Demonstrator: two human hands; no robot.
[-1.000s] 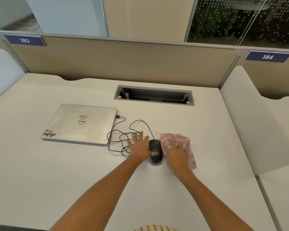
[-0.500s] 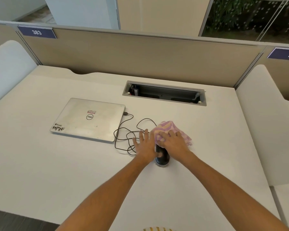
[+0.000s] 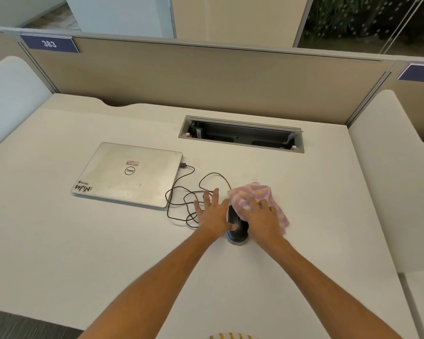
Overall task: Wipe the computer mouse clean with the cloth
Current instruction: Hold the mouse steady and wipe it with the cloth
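A black wired computer mouse (image 3: pixel 236 231) sits on the white desk (image 3: pixel 108 253), near its middle. My left hand (image 3: pixel 212 214) lies flat with fingers spread against the mouse's left side, the thumb touching it. My right hand (image 3: pixel 261 217) presses a pink and yellow striped cloth (image 3: pixel 251 193) onto the front and right part of the mouse. The front of the mouse is hidden under cloth and fingers. Its black cable (image 3: pixel 181 195) loops left of my hands.
A closed silver laptop (image 3: pixel 129 173) lies to the left, with the cable plugged into its right edge. An open cable tray slot (image 3: pixel 240 134) is set in the desk behind. Beige partitions (image 3: pixel 206 77) bound the back, white dividers the sides.
My right hand lifted the cloth from the desk right of the mouse and brought it onto the mouse. The left hand stayed beside the mouse. The camera shifted its view.
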